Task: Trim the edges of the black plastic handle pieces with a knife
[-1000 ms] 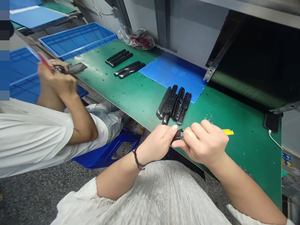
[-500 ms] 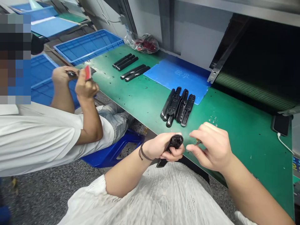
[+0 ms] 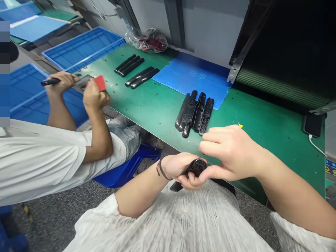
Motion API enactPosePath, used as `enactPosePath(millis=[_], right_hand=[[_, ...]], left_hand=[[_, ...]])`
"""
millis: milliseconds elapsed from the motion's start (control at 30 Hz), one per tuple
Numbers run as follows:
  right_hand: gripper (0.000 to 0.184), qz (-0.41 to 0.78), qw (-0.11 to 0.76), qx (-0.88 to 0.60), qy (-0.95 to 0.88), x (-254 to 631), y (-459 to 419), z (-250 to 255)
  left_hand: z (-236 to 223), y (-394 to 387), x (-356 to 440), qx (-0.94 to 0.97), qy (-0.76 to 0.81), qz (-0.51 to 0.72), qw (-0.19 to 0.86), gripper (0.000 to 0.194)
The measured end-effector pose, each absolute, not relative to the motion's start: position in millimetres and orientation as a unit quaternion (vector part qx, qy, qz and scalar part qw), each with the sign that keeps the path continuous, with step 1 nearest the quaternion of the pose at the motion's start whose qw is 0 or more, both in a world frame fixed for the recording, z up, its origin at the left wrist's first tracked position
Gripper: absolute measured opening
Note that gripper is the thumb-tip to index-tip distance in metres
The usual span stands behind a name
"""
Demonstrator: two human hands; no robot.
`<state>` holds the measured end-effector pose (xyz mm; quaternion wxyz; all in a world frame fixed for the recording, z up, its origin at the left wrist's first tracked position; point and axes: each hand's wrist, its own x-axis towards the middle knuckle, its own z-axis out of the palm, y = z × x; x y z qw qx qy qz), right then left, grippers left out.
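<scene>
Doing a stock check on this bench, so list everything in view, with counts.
green bench top: 1, green, across the middle of the view
long moulded bars: 5, black, far side of the bench, groups of three and two
moulded parts: about 5, black, bunched mid-bench
blue mat: 1, blue, on the bench
crates: 2, blue, left of the bench
plastic bag: 1, clear with red contents, behind the bench
phone: 1, black, right end of the bench
stool: 1, blue, below the bench edge
co-worker: 1, white shirt, at left
red item: 1, red, in the co-worker's hand
held black part: 1, black, in the left hand
yellow-handled knife: 1, yellow, in the right hand
left hand: 1, bare, gripping the part
right hand: 1, bare, over the part
</scene>
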<state>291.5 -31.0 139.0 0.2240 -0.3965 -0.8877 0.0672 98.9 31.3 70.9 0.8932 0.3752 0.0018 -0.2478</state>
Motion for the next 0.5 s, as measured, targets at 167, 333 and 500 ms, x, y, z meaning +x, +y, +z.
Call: enactPosePath(millis=[167, 333, 500], right_hand=[[0.062, 0.114, 0.215, -0.351, -0.904, 289.2, -27.2, 142.3], [0.061, 0.062, 0.227, -0.34, -0.91, 288.9, -27.0, 139.6], [0.063, -0.011, 0.283, -0.353, -0.892, 291.7, -28.2, 128.0]], left_hand=[[76.0, 32.9, 104.1, 0.391, -0.05, -0.297, 0.87, 0.064], [76.7, 31.8, 106.7, 0.374, -0.067, -0.321, 0.868, 0.064], [75.8, 30.3, 105.8, 0.36, -0.035, -0.278, 0.89, 0.064]])
